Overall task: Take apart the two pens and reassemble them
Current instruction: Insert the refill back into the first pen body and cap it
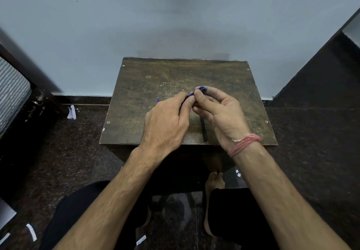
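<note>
From the head camera I look down on a small, worn, dark brown worktop (175,74) pushed against a pale blue wall (175,15). Around it is dark speckled floor (311,152), with scraps of white paper (71,112) on the left and a striped chair back (11,91) at the far left edge. My bare feet and dark trousers show below.

Both hands meet above the middle of the worktop. My left hand (167,121) and right hand (218,111) together pinch a blue pen (196,91), fingers curled around it. Only a short stretch shows between the fingertips; its long axis runs from lower left up to the right, away from me. The hands cover the rest.

A black pen (203,130) lies on the worktop under my right hand, its length running toward me, the near end close to the front edge. A thin blue part (157,100) lies just left of my left hand.
</note>
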